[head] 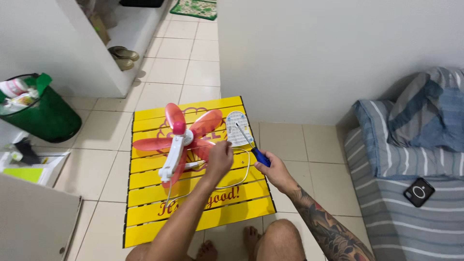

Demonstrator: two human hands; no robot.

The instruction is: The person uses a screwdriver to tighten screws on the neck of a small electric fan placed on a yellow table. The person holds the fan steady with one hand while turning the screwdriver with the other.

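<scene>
1. Just one view: it's taken from a head-worn camera, tilted steeply down at the tiled floor (290, 145).
2. The yellow slatted board (193, 193) is seen close, with knees at the bottom edge.

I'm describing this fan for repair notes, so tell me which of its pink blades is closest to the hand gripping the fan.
The lower right blade, directly beside the left hand; the other blades point up and left, away from it.

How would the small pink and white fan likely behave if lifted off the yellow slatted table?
The fan looks like thin plastic, so probably light. Its pink blades seem exposed and may flex or spin. Its white cord would likely trail limply.
</scene>
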